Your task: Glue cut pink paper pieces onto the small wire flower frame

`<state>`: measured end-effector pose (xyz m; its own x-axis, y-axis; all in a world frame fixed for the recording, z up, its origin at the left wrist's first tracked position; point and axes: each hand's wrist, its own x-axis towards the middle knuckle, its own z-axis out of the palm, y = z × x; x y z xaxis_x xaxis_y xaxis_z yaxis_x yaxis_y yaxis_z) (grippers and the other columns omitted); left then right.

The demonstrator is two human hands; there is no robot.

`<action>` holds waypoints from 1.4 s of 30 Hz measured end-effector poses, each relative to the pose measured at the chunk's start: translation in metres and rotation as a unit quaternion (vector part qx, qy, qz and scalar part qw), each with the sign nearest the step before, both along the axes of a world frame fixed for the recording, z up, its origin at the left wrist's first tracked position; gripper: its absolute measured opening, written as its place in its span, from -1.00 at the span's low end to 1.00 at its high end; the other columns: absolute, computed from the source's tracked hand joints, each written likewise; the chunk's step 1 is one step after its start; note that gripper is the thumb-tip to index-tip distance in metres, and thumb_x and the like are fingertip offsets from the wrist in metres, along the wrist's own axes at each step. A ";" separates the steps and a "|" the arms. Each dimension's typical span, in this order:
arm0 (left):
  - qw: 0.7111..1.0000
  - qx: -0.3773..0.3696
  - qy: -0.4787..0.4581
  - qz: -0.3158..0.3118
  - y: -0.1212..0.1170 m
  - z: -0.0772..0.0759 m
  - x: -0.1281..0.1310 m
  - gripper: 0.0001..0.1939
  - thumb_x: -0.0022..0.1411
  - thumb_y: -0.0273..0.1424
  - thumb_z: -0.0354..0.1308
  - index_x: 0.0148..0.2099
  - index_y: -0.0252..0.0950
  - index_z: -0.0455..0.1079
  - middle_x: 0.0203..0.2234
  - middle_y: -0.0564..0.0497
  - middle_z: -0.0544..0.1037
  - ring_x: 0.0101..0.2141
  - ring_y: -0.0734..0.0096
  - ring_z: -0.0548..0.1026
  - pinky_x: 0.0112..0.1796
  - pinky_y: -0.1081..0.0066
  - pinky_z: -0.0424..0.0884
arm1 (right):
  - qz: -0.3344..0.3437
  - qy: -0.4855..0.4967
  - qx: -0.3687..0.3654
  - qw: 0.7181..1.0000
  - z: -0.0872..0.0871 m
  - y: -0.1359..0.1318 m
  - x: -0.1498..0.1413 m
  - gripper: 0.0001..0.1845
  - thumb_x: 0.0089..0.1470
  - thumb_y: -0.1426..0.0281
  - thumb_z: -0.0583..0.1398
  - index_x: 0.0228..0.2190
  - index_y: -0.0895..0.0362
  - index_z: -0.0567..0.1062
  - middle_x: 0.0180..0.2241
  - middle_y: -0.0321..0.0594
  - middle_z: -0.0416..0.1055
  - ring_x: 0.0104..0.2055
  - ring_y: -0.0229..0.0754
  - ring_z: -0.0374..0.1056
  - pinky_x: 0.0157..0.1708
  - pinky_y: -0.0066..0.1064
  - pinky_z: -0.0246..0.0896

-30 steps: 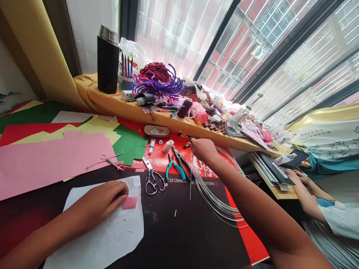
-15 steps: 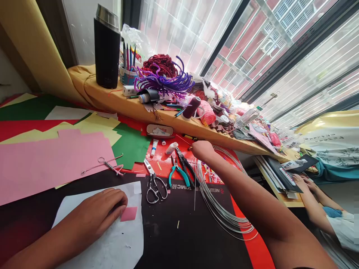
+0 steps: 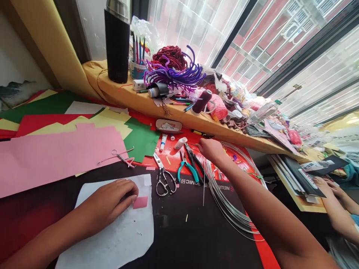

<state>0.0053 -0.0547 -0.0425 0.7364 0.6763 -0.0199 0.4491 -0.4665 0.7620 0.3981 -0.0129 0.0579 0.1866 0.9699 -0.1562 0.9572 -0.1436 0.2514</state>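
Note:
My left hand (image 3: 116, 198) rests on a white paper sheet (image 3: 129, 239), fingers curled and thumb drawn in. Its fingertips meet the left edge of a small pink paper piece (image 3: 140, 202) lying on that sheet. Farther right, my right hand (image 3: 211, 149) is closed in a fist above the near end of a wire coil (image 3: 221, 203). A thin dark tip shows left of the fist; what the fingers hold is hidden. Beside this hand lie black-handled pliers (image 3: 194, 158), teal-handled pliers (image 3: 186, 170) and silver scissors (image 3: 165, 179).
Pink card (image 3: 64, 153) with a twisted wire piece (image 3: 120, 155) on it covers the left. A white bottle (image 3: 181, 143) and a tube (image 3: 163, 142) stand behind the tools. Yarn (image 3: 171, 58), pipe cleaners (image 3: 179, 76) and a black flask (image 3: 117, 48) crowd the ledge. Another person's hands (image 3: 331, 188) are at right.
The view has shifted, so everything appears farther right and slightly higher. Both hands keep much the same pose and place among the things.

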 end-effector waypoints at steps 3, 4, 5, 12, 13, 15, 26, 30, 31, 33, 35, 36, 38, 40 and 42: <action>0.999 -0.039 0.003 0.000 0.001 0.015 0.001 -0.65 0.51 -0.13 -0.04 -0.18 -0.18 0.47 -0.26 -0.03 0.61 -0.27 0.22 0.51 -0.23 0.32 0.38 | 0.018 0.061 0.047 0.997 -0.011 -0.031 -0.019 -0.57 0.53 0.21 0.05 -0.01 0.14 0.66 -0.14 -0.01 0.72 -0.11 0.00 0.63 -0.18 -0.36 0.33; 0.998 -0.059 0.008 0.002 0.001 0.020 0.001 -0.66 0.50 -0.14 -0.03 -0.18 -0.19 0.47 -0.26 -0.02 0.61 -0.27 0.22 0.51 -0.22 0.32 0.38 | 0.028 0.096 0.062 0.993 -0.019 -0.044 -0.029 -0.58 0.53 0.21 0.05 -0.05 0.12 0.66 -0.19 -0.08 0.72 -0.18 -0.07 0.62 -0.21 -0.39 0.32; 0.997 -0.079 0.010 0.008 0.001 0.025 0.001 -0.67 0.49 -0.14 -0.02 -0.18 -0.19 0.47 -0.27 -0.02 0.59 -0.27 0.23 0.50 -0.23 0.32 0.37 | 0.043 0.183 0.100 0.977 -0.027 -0.057 -0.039 -0.62 0.49 0.20 0.11 -0.14 0.14 0.66 -0.29 -0.12 0.70 -0.28 -0.09 0.59 -0.28 -0.40 0.30; 0.962 -0.247 -0.094 0.066 0.005 0.040 0.001 -0.63 0.36 -0.01 0.21 -0.19 -0.24 0.49 -0.32 0.02 0.57 -0.31 0.30 0.45 -0.26 0.33 0.37 | 0.136 0.461 0.193 0.855 -0.065 -0.117 -0.120 -0.76 0.40 0.28 0.22 -0.27 0.08 0.64 -0.41 -0.27 0.63 -0.48 -0.22 0.43 -0.42 -0.44 0.25; 0.951 -0.276 -0.118 0.077 0.005 0.040 0.002 -0.62 0.33 -0.01 0.24 -0.20 -0.24 0.48 -0.35 0.03 0.55 -0.35 0.34 0.43 -0.29 0.34 0.35 | 0.148 0.465 0.213 0.846 -0.066 -0.119 -0.128 -0.78 0.41 0.30 0.23 -0.25 0.09 0.65 -0.40 -0.26 0.64 -0.49 -0.23 0.43 -0.42 -0.44 0.26; 0.923 -0.335 -0.160 0.103 0.004 0.038 0.003 -0.62 0.28 -0.02 0.30 -0.23 -0.27 0.48 -0.40 0.05 0.52 -0.42 0.42 0.38 -0.34 0.38 0.31 | 0.184 0.452 0.261 0.833 -0.066 -0.123 -0.139 -0.81 0.42 0.30 0.24 -0.18 0.10 0.65 -0.44 -0.28 0.62 -0.52 -0.25 0.41 -0.43 -0.44 0.26; 0.832 -0.492 -0.215 0.140 -0.004 0.039 0.010 -0.63 0.10 -0.16 0.51 -0.31 -0.35 0.51 -0.44 0.03 0.53 -0.53 0.55 0.39 -0.51 0.49 0.25 | 0.323 0.306 0.369 0.816 -0.074 -0.139 -0.148 -0.84 0.49 0.40 0.21 0.01 0.11 0.57 -0.29 -0.19 0.74 -0.43 -0.21 0.60 -0.39 -0.40 0.34; 0.825 -0.509 -0.211 0.126 -0.006 0.035 0.011 -0.65 0.12 -0.19 0.51 -0.30 -0.36 0.52 -0.45 0.02 0.53 -0.55 0.56 0.40 -0.53 0.50 0.27 | 0.335 0.290 0.380 0.812 -0.074 -0.140 -0.149 -0.85 0.49 0.43 0.20 0.01 0.14 0.55 -0.23 -0.15 0.75 -0.35 -0.16 0.66 -0.36 -0.37 0.36; 0.825 -0.510 -0.210 0.125 -0.006 0.035 0.011 -0.65 0.12 -0.20 0.51 -0.30 -0.37 0.53 -0.44 0.02 0.54 -0.55 0.56 0.41 -0.54 0.51 0.27 | 0.333 0.288 0.386 0.811 -0.074 -0.140 -0.149 -0.85 0.49 0.43 0.20 0.01 0.14 0.55 -0.23 -0.15 0.75 -0.36 -0.16 0.65 -0.36 -0.36 0.36; 0.825 -0.511 -0.209 0.124 -0.006 0.035 0.012 -0.66 0.12 -0.21 0.51 -0.30 -0.37 0.53 -0.44 0.02 0.54 -0.55 0.55 0.42 -0.54 0.51 0.28 | 0.331 0.287 0.394 0.808 -0.074 -0.141 -0.149 -0.85 0.50 0.42 0.20 0.01 0.14 0.55 -0.23 -0.15 0.75 -0.37 -0.17 0.65 -0.36 -0.36 0.36; 0.824 -0.511 -0.212 0.124 -0.007 0.035 0.012 -0.68 0.12 -0.23 0.51 -0.31 -0.37 0.52 -0.44 0.02 0.53 -0.55 0.56 0.43 -0.55 0.52 0.29 | 0.331 0.287 0.391 0.809 -0.074 -0.141 -0.150 -0.86 0.50 0.42 0.19 0.00 0.13 0.55 -0.24 -0.16 0.75 -0.37 -0.17 0.65 -0.35 -0.35 0.36; 0.822 -0.513 -0.214 0.123 -0.007 0.036 0.012 -0.68 0.12 -0.23 0.50 -0.31 -0.37 0.52 -0.44 0.03 0.52 -0.55 0.56 0.43 -0.55 0.52 0.29 | 0.332 0.287 0.387 0.811 -0.074 -0.142 -0.150 -0.86 0.51 0.42 0.19 0.00 0.13 0.55 -0.25 -0.17 0.75 -0.36 -0.16 0.65 -0.35 -0.36 0.36; 0.817 -0.520 -0.218 0.119 -0.007 0.036 0.012 -0.69 0.13 -0.24 0.50 -0.31 -0.37 0.52 -0.44 0.03 0.52 -0.56 0.57 0.43 -0.56 0.53 0.29 | 0.334 0.287 0.378 0.814 -0.075 -0.142 -0.150 -0.86 0.51 0.42 0.18 -0.01 0.12 0.55 -0.27 -0.18 0.74 -0.37 -0.17 0.64 -0.34 -0.36 0.35; 0.811 -0.529 -0.222 0.113 -0.006 0.035 0.012 -0.69 0.14 -0.25 0.50 -0.31 -0.37 0.52 -0.44 0.03 0.52 -0.56 0.57 0.43 -0.56 0.54 0.29 | 0.336 0.288 0.374 0.815 -0.075 -0.142 -0.150 -0.85 0.51 0.43 0.18 -0.01 0.12 0.56 -0.28 -0.19 0.74 -0.39 -0.17 0.62 -0.35 -0.35 0.33; 0.805 -0.537 -0.226 0.109 -0.006 0.034 0.011 -0.69 0.16 -0.25 0.49 -0.31 -0.37 0.52 -0.44 0.02 0.52 -0.56 0.58 0.43 -0.56 0.55 0.29 | 0.337 0.290 0.375 0.813 -0.075 -0.142 -0.151 -0.85 0.50 0.44 0.18 -0.02 0.14 0.56 -0.29 -0.19 0.73 -0.40 -0.17 0.61 -0.36 -0.34 0.31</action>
